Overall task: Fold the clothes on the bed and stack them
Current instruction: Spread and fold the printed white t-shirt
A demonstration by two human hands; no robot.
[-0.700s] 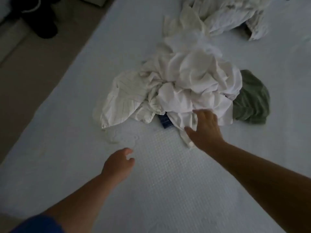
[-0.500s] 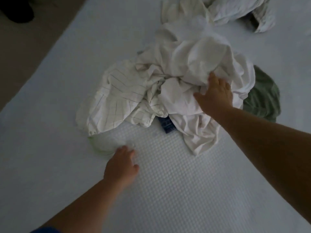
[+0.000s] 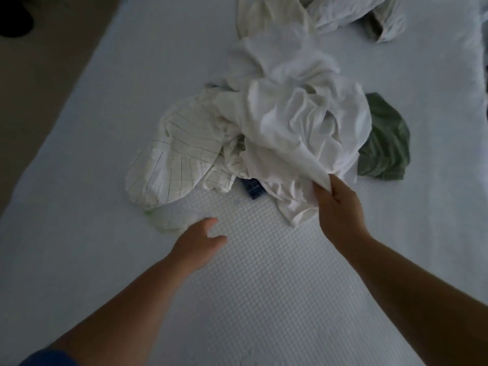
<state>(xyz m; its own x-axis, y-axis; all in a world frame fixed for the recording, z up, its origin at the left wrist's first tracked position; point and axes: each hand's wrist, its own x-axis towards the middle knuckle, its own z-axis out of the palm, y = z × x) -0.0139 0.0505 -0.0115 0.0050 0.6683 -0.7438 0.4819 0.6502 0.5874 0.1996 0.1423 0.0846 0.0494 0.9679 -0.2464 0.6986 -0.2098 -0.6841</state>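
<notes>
- Clothes lie in a loose pile on the bed (image 3: 264, 286), whose cover shows a small waffle texture in front of us.
- We see our right hand (image 3: 340, 215) at the near right edge of the pile, thumb and fingers pinching a corner of the plain white garment (image 3: 303, 122) and holding that corner raised off the bed.
- Our left hand (image 3: 196, 243) hovers low over the bed just in front of the pile, fingers loosely curled and holding nothing; whether it touches the cover we cannot tell.
- On the left of the pile we find a cream shirt with thin dark lines (image 3: 179, 165), crumpled and spread toward the bed's left side.
- A green garment (image 3: 385, 143) sticks out from under the white one on the right, lying flat on the bed.
- A small piece of dark blue fabric (image 3: 253, 190) peeks out from beneath the pile's near edge, between the lined shirt and our right hand.
- A pale, nearly see-through piece with a greenish edge (image 3: 169, 220) lies just beside our left hand.
- Farther back we see more light clothes (image 3: 330, 11), bunched near the top of the view and well apart from our hands.
- At the left, beyond the bed's edge, is the floor (image 3: 39, 88) with a dark object (image 3: 13, 19) on it, too dim to identify.
</notes>
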